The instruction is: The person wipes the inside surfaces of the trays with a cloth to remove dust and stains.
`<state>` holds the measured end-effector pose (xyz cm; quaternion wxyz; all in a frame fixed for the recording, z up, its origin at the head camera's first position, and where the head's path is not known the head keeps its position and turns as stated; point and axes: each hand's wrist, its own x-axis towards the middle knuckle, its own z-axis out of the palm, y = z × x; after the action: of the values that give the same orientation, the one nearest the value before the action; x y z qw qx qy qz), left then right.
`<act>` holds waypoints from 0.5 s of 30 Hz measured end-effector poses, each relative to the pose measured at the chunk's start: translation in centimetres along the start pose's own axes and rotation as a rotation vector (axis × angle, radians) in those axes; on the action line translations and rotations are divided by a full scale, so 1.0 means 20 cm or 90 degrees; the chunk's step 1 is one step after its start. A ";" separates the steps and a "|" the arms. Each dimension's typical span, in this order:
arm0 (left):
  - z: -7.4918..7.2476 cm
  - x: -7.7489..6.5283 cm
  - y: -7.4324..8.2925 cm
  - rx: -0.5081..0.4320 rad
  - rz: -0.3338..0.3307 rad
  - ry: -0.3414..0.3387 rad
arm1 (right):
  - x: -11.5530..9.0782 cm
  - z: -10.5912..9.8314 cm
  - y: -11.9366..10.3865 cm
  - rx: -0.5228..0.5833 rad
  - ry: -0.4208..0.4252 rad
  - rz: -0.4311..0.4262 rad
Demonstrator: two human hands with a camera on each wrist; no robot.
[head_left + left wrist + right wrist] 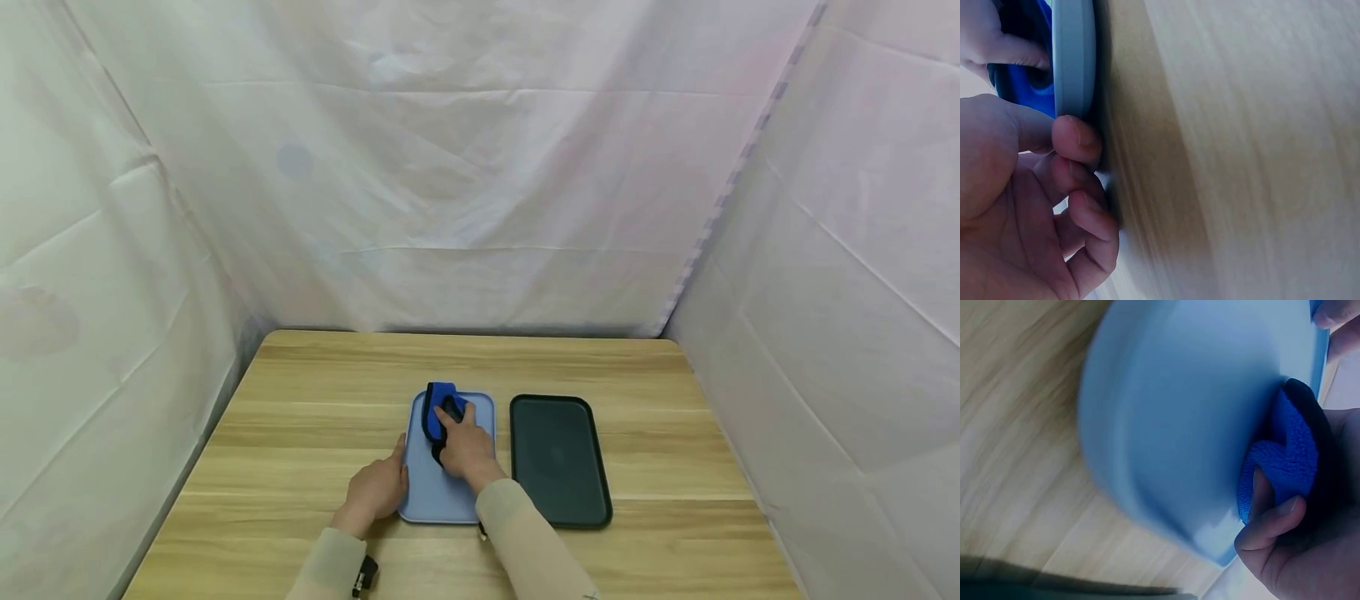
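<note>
Blue plush cloth (432,414), black-edged, on the light-blue tray (438,500), toward its far left corner. From my remote screen, I see the right hand (467,447) gripping that cloth (a fold sits against thumb and finger). Left hand (378,487) holds the tray's left rim. Dark green tray (558,458) just right of it, gap between; wooden table (300,433) beneath.
</note>
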<state>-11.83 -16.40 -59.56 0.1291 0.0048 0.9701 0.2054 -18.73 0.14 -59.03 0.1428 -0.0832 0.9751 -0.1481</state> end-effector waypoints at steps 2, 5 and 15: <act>0.00 0.00 0.00 0.002 -0.001 0.000 | 0.00 -0.01 0.02 -0.001 0.000 0.005; 0.00 0.00 0.00 0.002 -0.008 -0.001 | -0.01 -0.02 0.04 -0.001 -0.003 0.016; -0.01 0.00 0.00 0.009 -0.012 -0.006 | 0.00 -0.05 0.13 0.033 -0.021 0.018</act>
<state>-11.96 -16.38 -59.41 0.1352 -0.0024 0.9710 0.1972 -19.31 2.89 -58.87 0.1630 -0.0680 0.9695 -0.1697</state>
